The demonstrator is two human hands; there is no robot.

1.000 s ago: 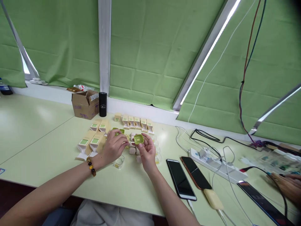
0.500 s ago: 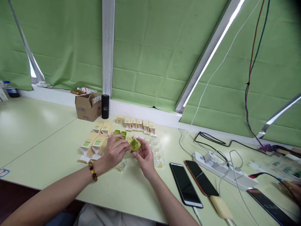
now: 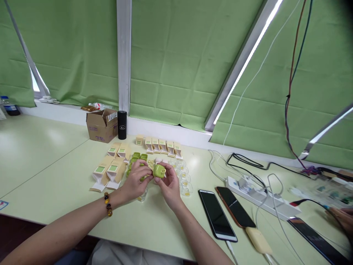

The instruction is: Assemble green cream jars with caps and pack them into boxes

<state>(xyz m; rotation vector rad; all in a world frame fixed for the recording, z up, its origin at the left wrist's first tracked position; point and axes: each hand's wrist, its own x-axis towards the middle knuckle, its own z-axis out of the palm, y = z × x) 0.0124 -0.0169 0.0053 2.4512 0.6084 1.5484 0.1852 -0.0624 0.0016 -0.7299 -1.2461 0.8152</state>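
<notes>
Between my hands is a small green plastic cover, rounded and cup-like, with a small ring-shaped nub facing right. My right hand grips its right side between thumb and fingers. The fingers of my left hand are pinched together at its left edge; a beaded bracelet circles that wrist. More green pieces stand behind my left hand, partly hidden by it. Small yellow pieces lie beside them. Right of my right hand are several clear plastic cups with yellow marks. Another clear cup is mostly covered by my left hand.
Cream boxes with open flaps stand at left and in a back row. Behind are a cardboard box and black tumbler. Phones, a power strip and cables lie right. Another person's hand shows far right.
The green cover has been turned in my fingers: its hollow opening faced me before, and now its closed outside with the ring-shaped nub shows. My hands stay in nearly the same place.
</notes>
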